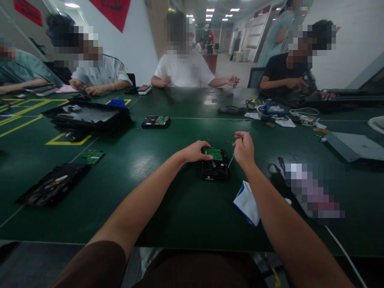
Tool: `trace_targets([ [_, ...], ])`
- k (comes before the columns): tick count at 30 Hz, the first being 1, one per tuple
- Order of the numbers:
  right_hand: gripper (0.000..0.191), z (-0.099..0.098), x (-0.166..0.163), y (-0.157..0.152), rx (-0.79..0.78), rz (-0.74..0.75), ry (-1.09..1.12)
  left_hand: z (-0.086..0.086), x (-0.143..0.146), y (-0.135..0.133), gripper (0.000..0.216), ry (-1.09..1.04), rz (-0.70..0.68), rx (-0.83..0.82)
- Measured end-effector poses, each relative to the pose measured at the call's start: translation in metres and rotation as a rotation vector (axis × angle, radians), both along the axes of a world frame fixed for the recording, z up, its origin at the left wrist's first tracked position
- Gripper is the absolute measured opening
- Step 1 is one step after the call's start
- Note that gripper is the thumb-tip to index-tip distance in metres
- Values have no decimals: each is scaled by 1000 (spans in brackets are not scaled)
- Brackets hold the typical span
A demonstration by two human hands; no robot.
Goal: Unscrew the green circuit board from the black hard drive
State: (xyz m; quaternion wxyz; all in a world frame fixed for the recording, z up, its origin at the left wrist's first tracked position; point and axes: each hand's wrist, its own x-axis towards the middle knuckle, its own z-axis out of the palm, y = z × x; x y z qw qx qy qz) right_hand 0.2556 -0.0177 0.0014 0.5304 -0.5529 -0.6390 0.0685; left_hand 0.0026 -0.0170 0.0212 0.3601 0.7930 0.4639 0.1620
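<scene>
While the left hand (pixel 197 152) pinches the drive (pixel 214 171) on the tabletop (pixel 174 212), the right hand (pixel 244 150), gripping a tilted screwdriver (pixel 231 161), should square it up before turning.

Circuit boards (pixel 216 153) on a green table (pixel 186 216) (shared) suggest an electronics workshop.
</scene>
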Motion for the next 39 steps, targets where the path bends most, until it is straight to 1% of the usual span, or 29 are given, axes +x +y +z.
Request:
trace_targets([
  [3, 41, 17, -6, -11, 201, -27, -97, 2, 0, -1, 70, -9, 0, -36],
  [5, 45, 25, -10, -18, 279, -11, -122, 3, 0, -1, 72, -7, 1, -59],
  [6, 46, 28, -11, -21, 294, 5, -126, 4, 0, -1, 73, -2, 2, -59],
  [10, 43, 30, -15, -26, 231, 88, -124, 3, 0, -1, 71, 13, 4, -17],
  [13, 44, 30, -16, -29, 168, 111, -157, 2, -1, 0, 71, 14, -5, -2],
  [16, 51, 32, -17, -33, 117, 101, -238, 2, -1, 0, 73, 4, -4, -16],
  [20, 64, 33, -19, -37, 44, 31, -323, 5, -2, -2, 79, -8, -3, -121],
  [22, 67, 32, -18, -36, 28, 5, -306, 6, -2, -2, 80, 1, -13, -133],
  [25, 70, 30, -16, -33, 37, 15, -252, 7, -3, -1, 76, 36, -24, -42],
  [27, 71, 29, -15, -32, 73, 15, -216, 7, -2, -1, 73, 57, -27, 3],
  [30, 69, 29, -14, -31, 117, -13, -181, 8, 2, -4, 76, 47, -22, -39],
  [33, 66, 28, -15, -33, 102, -20, -154, 6, 9, -8, 77, 2, -52, -110],
  [34, 65, 27, -16, -33, 94, -9, -134, 6, 11, -9, 78, -5, -57, -110],
  [39, 61, 26, -17, -37, 67, 54, -45, 2, 15, -6, 75, 64, -62, 50],
])
